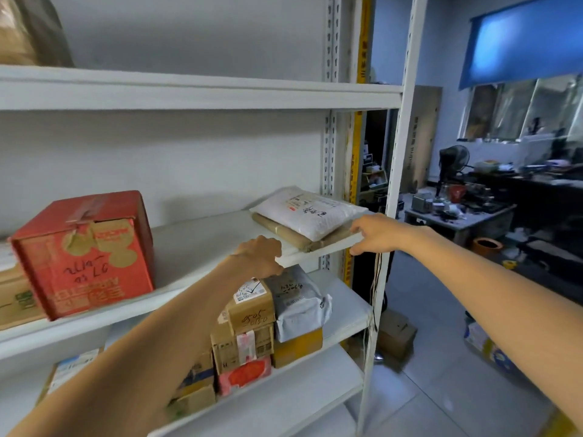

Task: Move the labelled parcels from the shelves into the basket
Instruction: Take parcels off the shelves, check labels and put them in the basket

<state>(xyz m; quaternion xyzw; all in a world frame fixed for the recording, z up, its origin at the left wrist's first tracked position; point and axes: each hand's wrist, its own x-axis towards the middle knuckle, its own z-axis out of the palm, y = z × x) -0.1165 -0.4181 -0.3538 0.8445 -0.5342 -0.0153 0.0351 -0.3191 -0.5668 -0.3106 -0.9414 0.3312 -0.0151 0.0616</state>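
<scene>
- Reaching for the stack at the shelf's right end, both hands pinch a flat white parcel (318, 249): left hand (260, 257) at its near-left edge, right hand (375, 233) at its right corner.
- Stacked on it lie a brown parcel (284, 234) and a white padded mailer (310, 214).
- Tilting the bottom parcel could slide the upper two off.
- No basket is in view.

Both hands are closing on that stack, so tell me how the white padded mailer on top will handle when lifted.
The white mailer looks puffy, so probably soft and light. It may sag at unsupported ends. It lies loose on the brown parcel, so it could slide off if tilted.
</scene>
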